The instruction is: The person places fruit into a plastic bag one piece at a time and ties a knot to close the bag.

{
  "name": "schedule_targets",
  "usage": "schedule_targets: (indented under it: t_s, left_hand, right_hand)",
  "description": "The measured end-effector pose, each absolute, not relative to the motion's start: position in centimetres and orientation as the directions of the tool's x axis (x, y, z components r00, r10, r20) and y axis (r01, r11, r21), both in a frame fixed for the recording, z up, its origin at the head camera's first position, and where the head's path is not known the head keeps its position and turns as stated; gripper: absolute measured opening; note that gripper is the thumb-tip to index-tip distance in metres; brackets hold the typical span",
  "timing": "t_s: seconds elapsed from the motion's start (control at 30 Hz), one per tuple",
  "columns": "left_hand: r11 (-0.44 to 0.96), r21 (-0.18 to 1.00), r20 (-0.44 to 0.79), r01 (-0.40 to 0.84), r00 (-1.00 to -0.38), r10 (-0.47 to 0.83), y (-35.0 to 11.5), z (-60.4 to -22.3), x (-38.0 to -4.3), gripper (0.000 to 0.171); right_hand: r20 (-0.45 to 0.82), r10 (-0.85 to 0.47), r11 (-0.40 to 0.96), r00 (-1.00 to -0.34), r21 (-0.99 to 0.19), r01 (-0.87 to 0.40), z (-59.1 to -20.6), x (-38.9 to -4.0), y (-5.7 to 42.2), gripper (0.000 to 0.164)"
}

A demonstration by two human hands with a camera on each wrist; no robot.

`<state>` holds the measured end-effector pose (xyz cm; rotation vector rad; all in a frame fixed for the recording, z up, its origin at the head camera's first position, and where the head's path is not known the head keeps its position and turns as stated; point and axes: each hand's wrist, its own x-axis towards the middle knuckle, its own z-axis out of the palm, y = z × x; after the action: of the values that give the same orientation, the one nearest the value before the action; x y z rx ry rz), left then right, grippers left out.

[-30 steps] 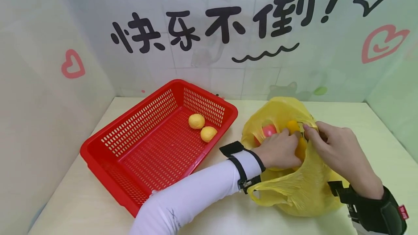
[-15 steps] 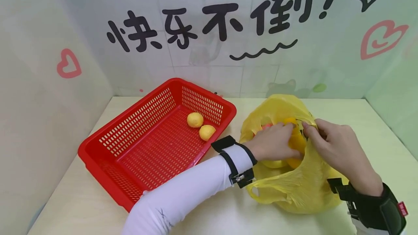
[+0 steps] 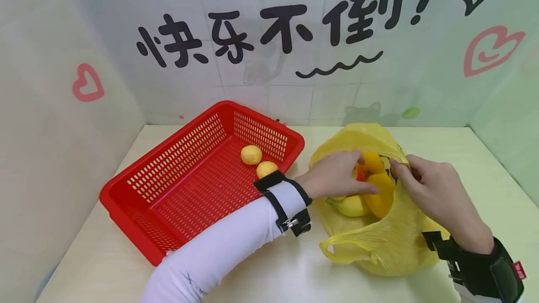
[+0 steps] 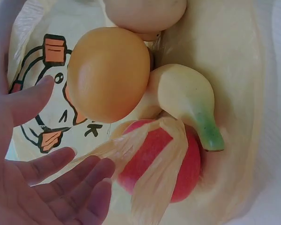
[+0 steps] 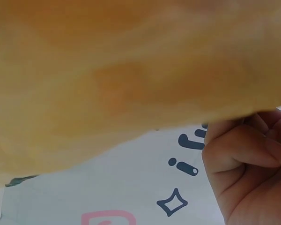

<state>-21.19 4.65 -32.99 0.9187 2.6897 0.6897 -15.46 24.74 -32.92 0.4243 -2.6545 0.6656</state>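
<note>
A yellow plastic bag [image 3: 391, 247] with a printed cartoon stands on the table, its mouth facing up. My right hand [image 3: 438, 195] pinches the bag's right rim between thumb and fingers. My left hand [image 3: 334, 174] reaches over the bag's mouth. In the left wrist view its fingers [image 4: 91, 180] are spread and loosely bent, with nothing held. Inside the bag lie an orange round fruit [image 4: 108, 75], a banana [image 4: 185, 91] with a green tip, and a red round fruit [image 4: 189, 168] partly covered by a strip of bag. A pale round fruit [image 4: 147, 14] shows at the top edge.
A red slotted basket [image 3: 185, 216] stands left of the bag, with two yellow lemon-like fruits [image 3: 251, 155] in its far right corner. My left sleeve [image 3: 219, 242] crosses over the basket's near edge. A printed wall sheet [image 3: 290, 102] rises behind the table.
My left hand has drawn back leftward and up out of the bag's contents, uncovering the banana and orange fruit. The right hand keeps its pinch on the rim.
</note>
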Motion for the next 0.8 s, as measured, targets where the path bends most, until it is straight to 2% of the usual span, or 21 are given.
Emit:
schedule_targets:
  t_s: [0.3, 0.6, 0.8]
  left_hand:
    - [0.681, 0.56, -0.027, 0.472, -0.811, 0.585, 2.3, -31.8, -21.7, 0.049]
    - [0.737, 0.541, 0.054, 0.405, -0.892, 0.45, -3.3, -29.5, -23.3, 0.049]
    - [0.764, 0.563, 0.043, 0.315, -0.934, 0.354, -6.4, -29.5, -24.1, 0.048]
  right_hand:
    - [0.405, -0.185, 0.845, -0.895, -0.399, -0.355, -32.9, -15.5, 24.7, 0.03]
    - [0.397, -0.185, 0.843, -0.899, -0.406, -0.353, -32.8, -15.5, 24.7, 0.027]
    - [0.4, -0.186, 0.845, -0.897, -0.4, -0.354, -32.9, -15.5, 24.8, 0.027]
